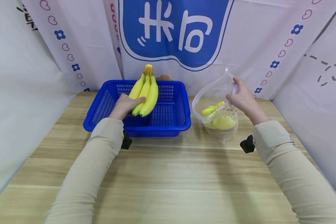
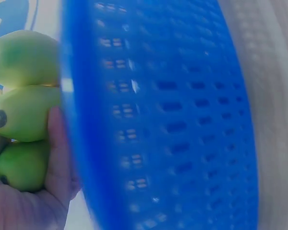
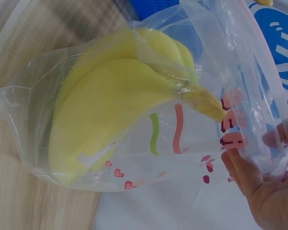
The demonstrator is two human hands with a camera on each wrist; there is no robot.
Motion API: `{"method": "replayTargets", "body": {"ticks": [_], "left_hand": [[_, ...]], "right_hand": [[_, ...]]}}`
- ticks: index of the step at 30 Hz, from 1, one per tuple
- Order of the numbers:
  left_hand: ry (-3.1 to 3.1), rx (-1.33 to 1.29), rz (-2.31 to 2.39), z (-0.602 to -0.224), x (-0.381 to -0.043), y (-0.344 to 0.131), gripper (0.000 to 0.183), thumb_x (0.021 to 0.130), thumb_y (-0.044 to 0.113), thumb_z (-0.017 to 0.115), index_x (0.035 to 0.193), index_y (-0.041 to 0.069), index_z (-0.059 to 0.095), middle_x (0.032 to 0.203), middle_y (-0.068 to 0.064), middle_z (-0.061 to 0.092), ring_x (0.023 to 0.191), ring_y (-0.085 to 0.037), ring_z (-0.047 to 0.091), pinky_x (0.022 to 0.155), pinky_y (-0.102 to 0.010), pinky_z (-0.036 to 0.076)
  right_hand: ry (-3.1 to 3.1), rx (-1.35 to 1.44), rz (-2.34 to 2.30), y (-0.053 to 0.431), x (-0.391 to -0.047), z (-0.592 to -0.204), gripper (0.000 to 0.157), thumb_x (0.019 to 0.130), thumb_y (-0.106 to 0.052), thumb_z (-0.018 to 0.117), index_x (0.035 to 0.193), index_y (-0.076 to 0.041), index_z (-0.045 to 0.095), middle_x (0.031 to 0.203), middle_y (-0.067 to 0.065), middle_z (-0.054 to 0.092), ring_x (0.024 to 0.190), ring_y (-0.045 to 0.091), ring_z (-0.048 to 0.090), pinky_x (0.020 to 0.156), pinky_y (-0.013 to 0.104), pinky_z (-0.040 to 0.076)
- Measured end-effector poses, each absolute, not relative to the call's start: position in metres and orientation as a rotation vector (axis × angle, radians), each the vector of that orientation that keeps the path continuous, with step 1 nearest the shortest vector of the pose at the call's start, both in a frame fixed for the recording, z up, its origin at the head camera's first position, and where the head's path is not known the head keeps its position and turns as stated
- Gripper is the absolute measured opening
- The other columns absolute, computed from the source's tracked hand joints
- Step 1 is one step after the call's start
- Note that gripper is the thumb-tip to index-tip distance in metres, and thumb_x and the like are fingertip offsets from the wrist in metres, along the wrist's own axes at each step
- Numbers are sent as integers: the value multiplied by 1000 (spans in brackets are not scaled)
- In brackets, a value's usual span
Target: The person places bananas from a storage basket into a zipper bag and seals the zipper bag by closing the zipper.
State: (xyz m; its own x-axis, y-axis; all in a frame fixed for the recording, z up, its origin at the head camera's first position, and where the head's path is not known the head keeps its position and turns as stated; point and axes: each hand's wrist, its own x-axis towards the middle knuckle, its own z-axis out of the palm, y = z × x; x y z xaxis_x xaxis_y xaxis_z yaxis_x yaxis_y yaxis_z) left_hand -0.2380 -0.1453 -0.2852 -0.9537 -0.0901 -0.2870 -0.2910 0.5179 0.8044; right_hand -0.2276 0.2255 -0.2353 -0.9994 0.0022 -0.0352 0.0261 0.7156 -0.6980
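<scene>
My left hand point(image 1: 126, 105) grips a bunch of yellow bananas point(image 1: 148, 93) near its lower end, over the blue basket point(image 1: 137, 128). The stem end of the bunch points up. In the left wrist view, fingers curl round several banana tips point(image 2: 26, 112). My right hand point(image 1: 245, 97) pinches the rim of a clear zip bag point(image 1: 212, 90), whose mouth stands open toward the basket. Inside the bag lies another bunch of bananas point(image 3: 115, 100), seen through the plastic in the right wrist view. Its stem points toward the right hand there.
A wooden table point(image 1: 168, 174) carries both the basket and the bag. Behind them hangs a white cloth with a blue printed sign point(image 1: 173, 31). White cloth walls point(image 1: 16, 109) close in the left and right sides.
</scene>
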Motion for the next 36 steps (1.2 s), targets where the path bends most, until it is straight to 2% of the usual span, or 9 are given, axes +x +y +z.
{"method": "replayTargets", "body": {"ticks": [4,8,14,20,23,26,31,36], "left_hand": [[2547,-298,1453,-280,-239,-135,70,88,49,60,131,0,35,103,-8,52,69,-9,55,61,-22,49],[2545,-266,1499,-275,-239,-121,77,87,50,61,138,3,26,115,-11,47,82,-14,55,66,-22,50],[2548,-219,1498,-270,-238,-99,79,87,49,61,141,5,25,122,-14,47,94,-18,55,73,-25,49],[2509,-163,1500,-266,-238,-84,80,86,50,63,141,6,26,118,-11,48,90,-16,56,70,-24,49],[2463,-97,1550,-264,-237,-77,70,86,48,64,134,5,36,110,-11,54,80,-14,58,63,-22,50],[2421,-59,1578,-262,-236,-70,64,87,45,64,130,6,39,108,-10,55,76,-14,59,61,-22,51],[2373,-15,1565,-259,-233,-59,72,88,43,64,139,9,27,121,-11,48,86,-16,59,66,-23,52],[2338,27,1580,-257,-229,-51,72,89,41,64,140,11,25,124,-12,47,88,-17,58,67,-23,52]], "right_hand": [[2881,25,-1173,226,-227,-235,82,87,-9,48,154,-7,0,156,27,16,134,49,31,111,61,28],[2879,28,-1169,226,-227,-235,81,88,-10,48,154,-8,0,156,27,15,134,50,32,111,61,28],[2880,32,-1179,226,-228,-235,82,87,-8,48,154,-6,0,156,28,16,134,50,32,112,60,27],[2885,34,-1177,227,-230,-237,82,87,-8,48,154,-7,1,156,27,17,134,49,32,111,60,28],[2883,32,-1173,228,-230,-237,82,87,-9,48,154,-7,0,156,27,16,134,49,32,111,61,28],[2884,34,-1174,228,-230,-237,82,87,-9,48,154,-7,0,156,27,17,133,49,33,111,60,29],[2886,36,-1178,226,-229,-236,82,86,-8,47,154,-6,1,156,28,18,132,48,34,111,59,30],[2888,34,-1175,225,-230,-236,82,85,-8,47,154,-6,2,155,28,19,133,49,34,112,60,28]]}}
